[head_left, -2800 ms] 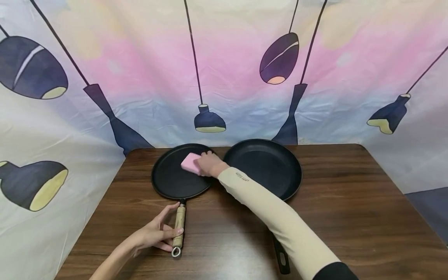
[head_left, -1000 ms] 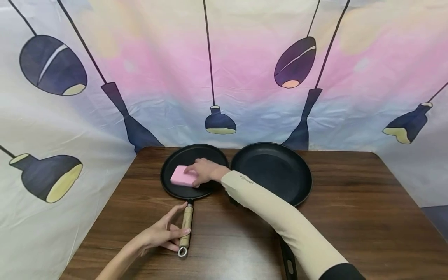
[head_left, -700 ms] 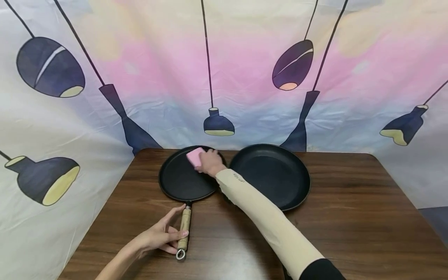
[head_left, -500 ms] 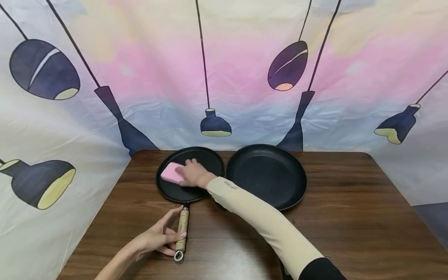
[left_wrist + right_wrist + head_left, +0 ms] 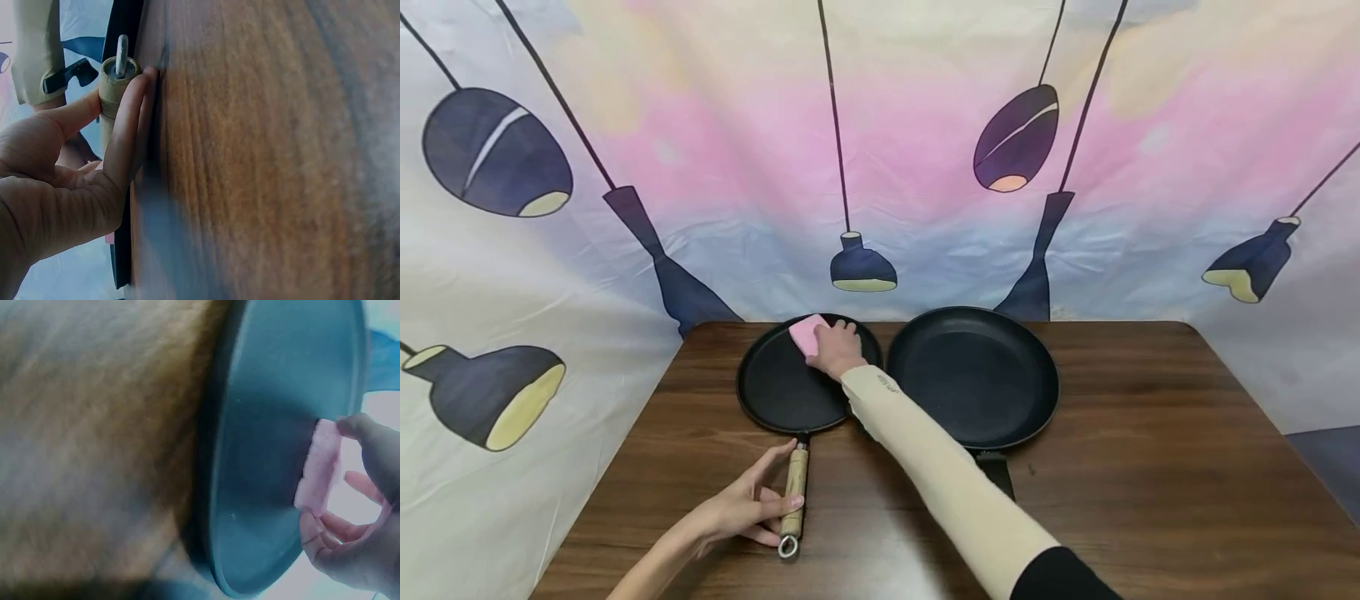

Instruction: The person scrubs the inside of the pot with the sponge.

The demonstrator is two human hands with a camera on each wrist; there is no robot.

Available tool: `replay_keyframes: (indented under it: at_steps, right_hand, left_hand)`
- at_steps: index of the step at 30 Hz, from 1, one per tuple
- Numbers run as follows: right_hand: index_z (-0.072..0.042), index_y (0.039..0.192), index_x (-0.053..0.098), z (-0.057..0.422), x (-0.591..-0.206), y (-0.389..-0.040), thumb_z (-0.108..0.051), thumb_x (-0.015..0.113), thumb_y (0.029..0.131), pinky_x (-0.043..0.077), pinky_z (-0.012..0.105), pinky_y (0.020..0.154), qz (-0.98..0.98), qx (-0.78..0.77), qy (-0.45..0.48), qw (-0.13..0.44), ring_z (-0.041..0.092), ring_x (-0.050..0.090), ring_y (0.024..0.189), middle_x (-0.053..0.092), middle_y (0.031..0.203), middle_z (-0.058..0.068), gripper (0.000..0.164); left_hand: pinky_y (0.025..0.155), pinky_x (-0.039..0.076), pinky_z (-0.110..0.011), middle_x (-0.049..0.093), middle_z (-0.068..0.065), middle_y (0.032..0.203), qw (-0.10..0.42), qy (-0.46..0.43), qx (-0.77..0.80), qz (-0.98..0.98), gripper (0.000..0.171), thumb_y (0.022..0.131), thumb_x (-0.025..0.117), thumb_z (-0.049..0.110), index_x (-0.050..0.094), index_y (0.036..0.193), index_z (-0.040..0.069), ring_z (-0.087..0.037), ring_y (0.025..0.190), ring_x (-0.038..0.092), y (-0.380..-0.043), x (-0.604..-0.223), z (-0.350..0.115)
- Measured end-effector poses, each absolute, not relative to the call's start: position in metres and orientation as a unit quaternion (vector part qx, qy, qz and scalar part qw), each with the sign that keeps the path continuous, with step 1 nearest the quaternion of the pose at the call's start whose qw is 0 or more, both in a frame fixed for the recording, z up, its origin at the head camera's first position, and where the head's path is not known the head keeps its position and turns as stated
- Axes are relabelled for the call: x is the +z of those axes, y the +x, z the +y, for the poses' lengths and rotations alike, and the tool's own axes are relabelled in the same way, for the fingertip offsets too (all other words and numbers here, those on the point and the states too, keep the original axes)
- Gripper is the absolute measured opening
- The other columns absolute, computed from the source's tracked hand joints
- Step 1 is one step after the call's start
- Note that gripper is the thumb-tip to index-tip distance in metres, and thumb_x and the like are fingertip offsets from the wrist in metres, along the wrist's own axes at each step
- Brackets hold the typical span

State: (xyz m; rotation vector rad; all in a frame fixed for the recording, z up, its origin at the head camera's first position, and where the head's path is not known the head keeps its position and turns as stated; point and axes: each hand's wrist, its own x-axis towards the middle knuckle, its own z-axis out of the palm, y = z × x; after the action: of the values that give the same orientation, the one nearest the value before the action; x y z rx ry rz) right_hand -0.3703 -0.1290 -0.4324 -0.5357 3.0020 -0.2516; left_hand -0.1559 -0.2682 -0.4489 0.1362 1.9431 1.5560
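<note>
Pinched in my right hand [image 5: 837, 350], the pink sponge [image 5: 805, 335] has moved toward the far rim of the smaller pan [image 5: 786, 387]; my left hand [image 5: 735, 505] holds its wooden handle [image 5: 796, 477].

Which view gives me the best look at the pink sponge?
Right wrist: the pink sponge appears close up, held by the fingers. Head shows it smaller, partly covered by the right hand. Left wrist: not clearly identifiable.

In the head view, the right hand [image 5: 837, 348] covers one end of the pink sponge [image 5: 805, 335]. Behind its fingers, the sleeve [image 5: 940, 475] hides the end of a black handle [image 5: 996, 473]. Opposite them, the right wrist view's tabletop [image 5: 94, 456] is blurred.
</note>
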Motion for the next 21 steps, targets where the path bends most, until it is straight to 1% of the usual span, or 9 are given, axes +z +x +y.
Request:
replay_keyframes:
  at_steps: [1, 3, 6, 10, 13, 16, 21]
  right_hand:
    - [-0.025, 0.144, 0.056, -0.131, -0.433, -0.367, -0.05, 0.067, 0.098, 0.054, 0.037, 0.1, 0.983, -0.072, -0.163, 0.037, 0.03, 0.053, 0.127, 0.058, 0.137, 0.013, 0.054]
    - [-0.025, 0.145, 0.055, -0.138, -0.432, -0.361, -0.05, 0.064, 0.099, 0.054, 0.036, 0.1, 0.983, -0.055, -0.171, 0.034, 0.029, 0.053, 0.126, 0.057, 0.138, 0.013, 0.053]
    - [-0.029, 0.148, 0.052, -0.148, -0.431, -0.353, -0.05, 0.06, 0.101, 0.053, 0.036, 0.1, 0.973, -0.04, -0.225, 0.037, 0.028, 0.051, 0.126, 0.055, 0.14, 0.011, 0.052]
    - [-0.037, 0.15, 0.048, -0.155, -0.427, -0.345, -0.052, 0.062, 0.099, 0.051, 0.036, 0.102, 0.959, -0.03, -0.278, 0.047, 0.025, 0.05, 0.126, 0.054, 0.142, 0.007, 0.054]
    - [-0.041, 0.15, 0.046, -0.152, -0.425, -0.347, -0.054, 0.063, 0.098, 0.048, 0.037, 0.106, 0.956, -0.018, -0.287, 0.053, 0.023, 0.049, 0.126, 0.054, 0.142, 0.003, 0.056]
    - [-0.041, 0.148, 0.049, -0.146, -0.425, -0.354, -0.054, 0.063, 0.098, 0.047, 0.039, 0.106, 0.964, -0.018, -0.263, 0.037, 0.024, 0.05, 0.127, 0.055, 0.141, 0.004, 0.053]
    - [-0.034, 0.146, 0.053, -0.139, -0.432, -0.365, -0.054, 0.059, 0.101, 0.048, 0.039, 0.104, 0.985, -0.044, -0.169, 0.009, 0.026, 0.05, 0.129, 0.057, 0.14, 0.008, 0.049]
  left_hand:
    - [0.062, 0.062, -0.027, 0.062, 0.0, 0.076, 0.319, 0.053, 0.592, 0.738, 0.097, 0.101, 0.068, 0.024, -0.005, 0.164, 0.013, -0.009, 0.064, 0.063, -0.156, -0.449, -0.268]
    - [0.062, 0.062, -0.028, 0.062, 0.0, 0.076, 0.32, 0.053, 0.594, 0.736, 0.097, 0.101, 0.068, 0.024, -0.005, 0.164, 0.013, -0.009, 0.064, 0.063, -0.155, -0.45, -0.267]
    - [0.062, 0.062, -0.028, 0.063, 0.0, 0.076, 0.315, 0.055, 0.598, 0.735, 0.096, 0.101, 0.067, 0.023, -0.005, 0.164, 0.014, -0.009, 0.065, 0.063, -0.156, -0.45, -0.267]
    - [0.062, 0.062, -0.028, 0.064, 0.0, 0.077, 0.312, 0.054, 0.601, 0.734, 0.095, 0.102, 0.067, 0.023, -0.004, 0.164, 0.015, -0.009, 0.066, 0.063, -0.156, -0.45, -0.267]
    - [0.063, 0.062, -0.028, 0.064, 0.0, 0.078, 0.313, 0.052, 0.6, 0.734, 0.095, 0.101, 0.067, 0.023, -0.003, 0.165, 0.016, -0.009, 0.066, 0.063, -0.157, -0.45, -0.266]
    - [0.063, 0.062, -0.029, 0.064, 0.0, 0.077, 0.309, 0.055, 0.6, 0.736, 0.095, 0.101, 0.067, 0.023, -0.003, 0.165, 0.017, -0.01, 0.066, 0.063, -0.158, -0.449, -0.265]
    - [0.063, 0.062, -0.029, 0.063, 0.0, 0.077, 0.308, 0.062, 0.598, 0.737, 0.096, 0.101, 0.067, 0.023, -0.003, 0.165, 0.016, -0.01, 0.065, 0.063, -0.161, -0.449, -0.262]
